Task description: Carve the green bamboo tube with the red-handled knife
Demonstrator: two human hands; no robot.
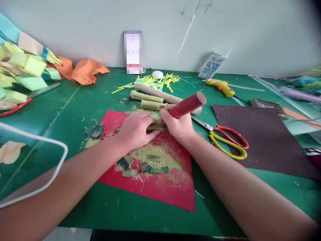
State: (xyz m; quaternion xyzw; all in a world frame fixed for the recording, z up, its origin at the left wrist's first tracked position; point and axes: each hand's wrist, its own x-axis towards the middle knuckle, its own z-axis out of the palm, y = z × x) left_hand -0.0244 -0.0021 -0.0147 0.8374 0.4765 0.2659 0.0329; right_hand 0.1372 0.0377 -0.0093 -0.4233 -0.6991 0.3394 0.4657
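Bare forearms (82,177) are stretched toward a red sheet (170,193), an olive woody stick (159,127) clamped above it by left fingers (149,118), which could be jabbed if the red cylindrical handle (190,104) clamped by right fingers (167,115) slips.

The bare left forearm (72,182) and right forearm (225,179) angle inward, left hand (135,130) pinching between fingers and thumb, right hand (177,126) curled into a fist just beside it.
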